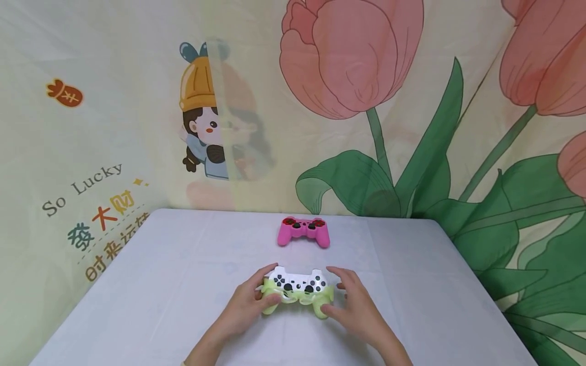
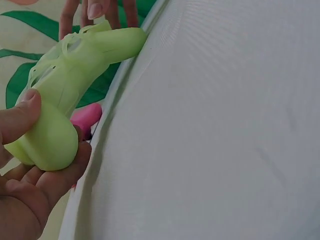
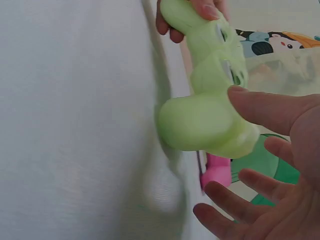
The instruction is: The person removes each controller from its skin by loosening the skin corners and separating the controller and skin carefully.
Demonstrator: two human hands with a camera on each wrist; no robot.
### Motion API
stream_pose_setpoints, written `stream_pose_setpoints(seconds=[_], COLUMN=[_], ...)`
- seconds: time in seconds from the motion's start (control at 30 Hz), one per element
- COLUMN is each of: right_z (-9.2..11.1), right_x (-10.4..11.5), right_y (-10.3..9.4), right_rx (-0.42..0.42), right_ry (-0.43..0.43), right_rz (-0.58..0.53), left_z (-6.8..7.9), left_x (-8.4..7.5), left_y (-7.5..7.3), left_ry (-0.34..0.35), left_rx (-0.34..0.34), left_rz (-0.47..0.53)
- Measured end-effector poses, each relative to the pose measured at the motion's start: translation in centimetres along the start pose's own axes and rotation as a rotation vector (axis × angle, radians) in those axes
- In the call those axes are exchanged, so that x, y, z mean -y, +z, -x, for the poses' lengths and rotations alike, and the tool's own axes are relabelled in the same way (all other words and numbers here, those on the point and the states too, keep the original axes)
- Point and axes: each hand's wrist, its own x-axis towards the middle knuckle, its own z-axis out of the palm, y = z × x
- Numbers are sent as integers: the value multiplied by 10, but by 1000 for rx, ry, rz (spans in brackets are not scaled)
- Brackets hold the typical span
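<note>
A white game controller [image 1: 298, 280] has a light green silicone sleeve [image 1: 322, 305] over its grips and lower part, while its button face is bare at the top. My left hand [image 1: 247, 304] holds its left grip, thumb in front and fingers behind; the left wrist view shows this grip [image 2: 52, 137] pinched between them. On the other side, my right hand [image 1: 354, 305] has its fingers spread apart. In the right wrist view the right thumb [image 3: 265, 107] reaches the sleeve's edge, and the other fingers stand away from the controller.
Behind the held controller, a pink game controller [image 1: 304, 232] lies on the white-covered table [image 1: 206, 264]. A printed cloth backdrop [image 1: 256, 101] with tulips and a cartoon figure hangs beyond the table's far edge.
</note>
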Motion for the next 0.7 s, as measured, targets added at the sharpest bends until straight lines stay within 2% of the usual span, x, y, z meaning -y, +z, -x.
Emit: stream_pose_setpoints(seconds=[0.17, 0.3, 0.43, 0.6, 0.7], right_z=[0, -4, -7, -8, -9], right_x=[-5, -3, 1, 3, 2], right_y=[8, 14, 20, 28, 33], right_rx=[36, 11, -53, -115, -123], right_ry=[61, 86, 110, 127, 141], right_rz=[-177, -308, -360, -344, -357], left_z=[-2, -5, -8, -7, -4], left_x=[-9, -17, -18, -16, -13], left_y=[3, 5, 7, 9, 8], left_ry=[-26, -45, -45, -31, -34], left_rx=[-8, -42, -76, -136, -170], left_rz=[82, 136, 153, 145, 145])
